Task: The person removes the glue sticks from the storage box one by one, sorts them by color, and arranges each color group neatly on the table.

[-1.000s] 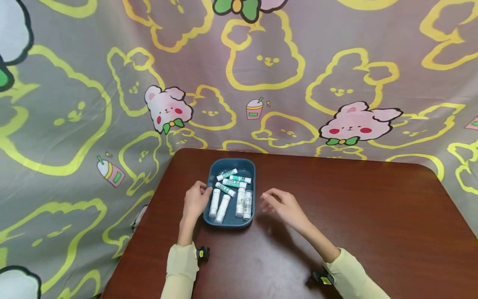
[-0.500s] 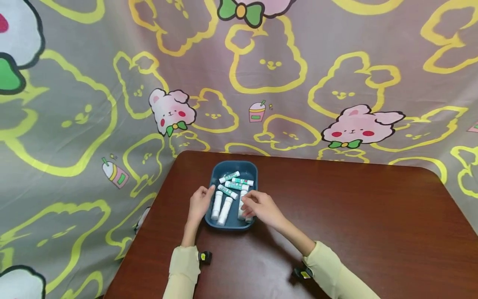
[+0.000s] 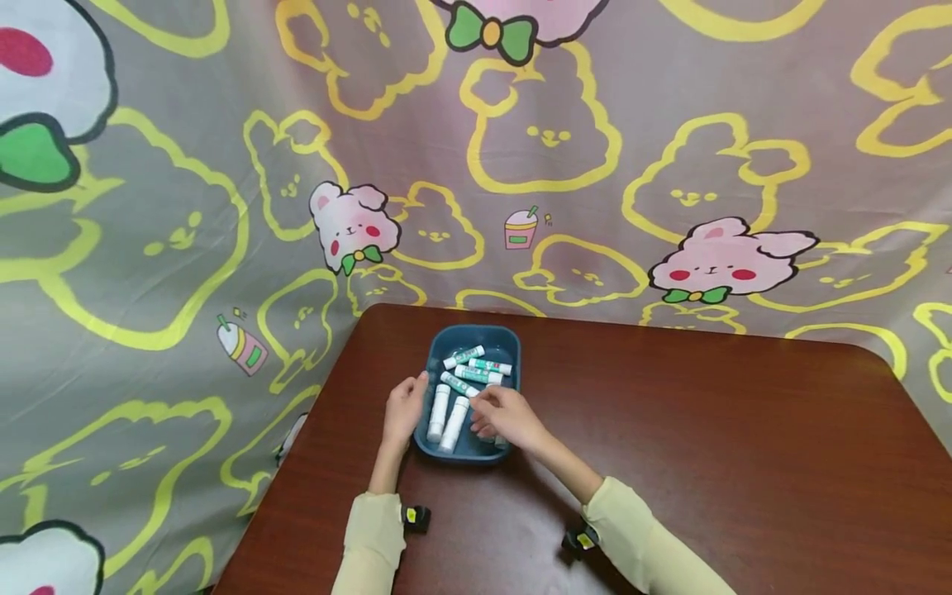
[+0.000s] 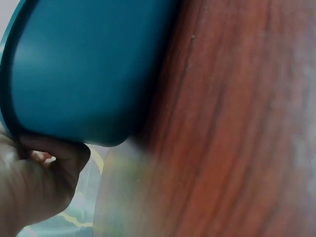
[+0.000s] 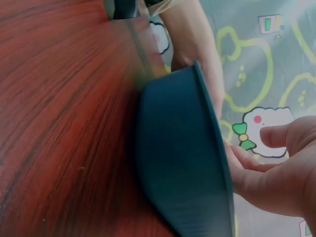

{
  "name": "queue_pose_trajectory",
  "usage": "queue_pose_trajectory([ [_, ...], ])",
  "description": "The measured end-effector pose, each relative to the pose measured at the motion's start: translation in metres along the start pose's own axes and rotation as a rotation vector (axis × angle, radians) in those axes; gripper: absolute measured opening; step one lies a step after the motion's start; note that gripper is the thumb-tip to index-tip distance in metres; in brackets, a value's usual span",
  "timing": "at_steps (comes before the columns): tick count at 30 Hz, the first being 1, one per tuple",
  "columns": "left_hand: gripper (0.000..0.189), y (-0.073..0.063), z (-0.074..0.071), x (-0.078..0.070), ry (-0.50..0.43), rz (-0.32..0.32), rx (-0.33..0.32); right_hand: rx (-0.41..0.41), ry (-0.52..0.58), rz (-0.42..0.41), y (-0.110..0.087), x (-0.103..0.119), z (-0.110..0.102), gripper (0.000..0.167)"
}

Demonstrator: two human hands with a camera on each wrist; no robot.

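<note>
Blue tray (image 3: 509,340) of white tubes (image 3: 439,411): left hand (image 3: 405,411) grips its rim, right hand (image 3: 502,417) reaches in, grasp indiscernible; hasty lift risks scattering neighbouring tubes.

A dark reddish-brown wooden table (image 3: 706,446) with rounded corners, a grey cartoon-print cloth backdrop (image 3: 186,207) draped behind and beside it, yellow bear outlines, pink bunny faces (image 3: 725,264) with green bows, small drink-cup motifs (image 3: 520,229)
</note>
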State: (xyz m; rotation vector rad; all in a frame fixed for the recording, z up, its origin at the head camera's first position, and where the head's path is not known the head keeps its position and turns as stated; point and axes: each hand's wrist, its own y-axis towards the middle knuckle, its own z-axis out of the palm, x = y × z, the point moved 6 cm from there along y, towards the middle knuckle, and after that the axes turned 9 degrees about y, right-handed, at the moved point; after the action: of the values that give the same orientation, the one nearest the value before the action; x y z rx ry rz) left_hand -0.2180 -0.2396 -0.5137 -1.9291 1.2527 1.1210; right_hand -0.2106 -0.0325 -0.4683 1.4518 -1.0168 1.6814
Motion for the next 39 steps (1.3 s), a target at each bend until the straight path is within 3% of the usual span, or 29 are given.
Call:
queue_pose_trajectory([
  [3, 0.044, 0.002, 0.004, 0.002, -0.063, -0.082, 0.094, -0.014, -0.040, -0.004, 0.002, -0.003, 0.001, 0.026],
  [7, 0.033, 0.007, 0.008, 0.005, -0.236, -0.209, 0.229, -0.044, -0.134, 0.000, 0.004, -0.005, 0.000, 0.026],
  [10, 0.032, 0.010, 0.011, 0.004, -0.359, -0.259, 0.300, -0.075, -0.199, 0.010, 0.005, -0.006, -0.001, 0.029],
  [13, 0.032, 0.011, 0.012, 0.003, -0.412, -0.276, 0.337, -0.099, -0.249, 0.020, 0.007, -0.007, -0.001, 0.035],
  [23, 0.022, 0.011, 0.011, 0.004, -0.431, -0.293, 0.346, -0.058, -0.169, 0.081, 0.017, -0.012, 0.012, 0.053],
  [27, 0.023, 0.011, 0.012, 0.006, -0.444, -0.295, 0.346, -0.054, -0.067, 0.103, 0.020, -0.015, 0.018, 0.056],
  [31, 0.025, 0.009, 0.014, 0.007, -0.463, -0.296, 0.358, -0.065, 0.029, 0.135, 0.023, -0.021, 0.022, 0.058],
  [39, 0.029, 0.008, 0.014, 0.006, -0.522, -0.296, 0.331, -0.118, 0.045, 0.108, 0.025, -0.020, 0.032, 0.054],
])
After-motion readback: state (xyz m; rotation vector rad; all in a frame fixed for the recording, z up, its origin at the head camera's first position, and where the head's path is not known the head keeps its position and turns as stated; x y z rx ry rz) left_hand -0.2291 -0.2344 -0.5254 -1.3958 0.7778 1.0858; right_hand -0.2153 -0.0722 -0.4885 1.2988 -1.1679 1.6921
